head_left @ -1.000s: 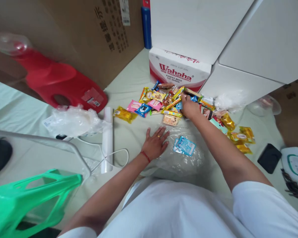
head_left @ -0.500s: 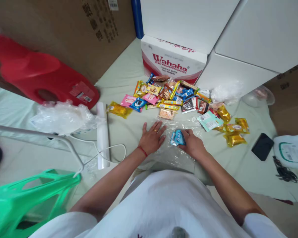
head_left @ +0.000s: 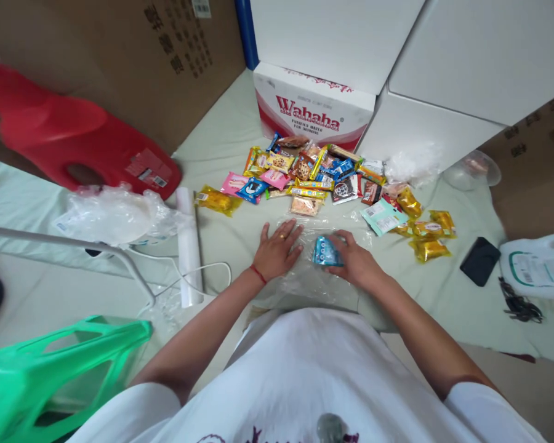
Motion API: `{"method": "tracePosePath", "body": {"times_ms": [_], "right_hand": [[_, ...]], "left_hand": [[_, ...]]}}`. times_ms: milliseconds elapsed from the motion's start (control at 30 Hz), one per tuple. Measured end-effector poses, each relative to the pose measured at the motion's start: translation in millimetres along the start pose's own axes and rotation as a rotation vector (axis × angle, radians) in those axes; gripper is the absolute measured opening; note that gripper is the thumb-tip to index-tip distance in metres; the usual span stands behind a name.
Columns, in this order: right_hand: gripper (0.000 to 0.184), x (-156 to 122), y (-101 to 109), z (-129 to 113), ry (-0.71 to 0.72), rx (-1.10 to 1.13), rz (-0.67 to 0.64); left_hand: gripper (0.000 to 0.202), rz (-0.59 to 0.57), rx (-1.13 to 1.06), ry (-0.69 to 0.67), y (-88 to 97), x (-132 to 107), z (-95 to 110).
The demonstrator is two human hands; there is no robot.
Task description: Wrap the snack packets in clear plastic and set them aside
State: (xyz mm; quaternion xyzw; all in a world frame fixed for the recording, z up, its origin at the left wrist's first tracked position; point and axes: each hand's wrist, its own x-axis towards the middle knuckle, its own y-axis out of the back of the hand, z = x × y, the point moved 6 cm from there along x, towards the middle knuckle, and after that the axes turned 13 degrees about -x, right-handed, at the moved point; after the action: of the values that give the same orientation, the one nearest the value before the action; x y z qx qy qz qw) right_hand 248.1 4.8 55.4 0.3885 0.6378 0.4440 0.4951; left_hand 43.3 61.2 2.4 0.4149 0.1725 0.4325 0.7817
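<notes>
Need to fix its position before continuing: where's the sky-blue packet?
Head view, just right of centre: the sky-blue packet is over clear plastic, between left hand and nearer right hand.

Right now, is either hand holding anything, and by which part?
The right hand has thumb and fingers at the right end of the blue packet; whether gripped cannot be told. The left hand lies flat, holding nothing.

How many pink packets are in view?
2: one pink packet left of a blue packet, the other pink packet right of it. More may be hidden underneath.
</notes>
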Motion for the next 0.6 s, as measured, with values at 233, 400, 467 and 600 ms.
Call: {"method": "tracePosePath", "body": {"times_ms": [233,400,467,600], "right_hand": [[0.063,-97,-13,20,0.261,0.062,0.310],[0.037,-103,-53,26,0.210,-0.017,0.413],[0.022,-96,-54,29,0.194,0.007,0.467],[0.019,-81,-29,32,0.290,0.140,0.434]], "left_hand": [[0.054,0.243,-0.050,-0.158,30.6,-28,12],[0.062,-0.116,-0.145,-0.571,18.1,-64,41],[0.073,-0.244,-0.128,-0.572,9.5,-73,36],[0.088,-0.230,-0.027,-0.358,4.8,-67,11]]}}
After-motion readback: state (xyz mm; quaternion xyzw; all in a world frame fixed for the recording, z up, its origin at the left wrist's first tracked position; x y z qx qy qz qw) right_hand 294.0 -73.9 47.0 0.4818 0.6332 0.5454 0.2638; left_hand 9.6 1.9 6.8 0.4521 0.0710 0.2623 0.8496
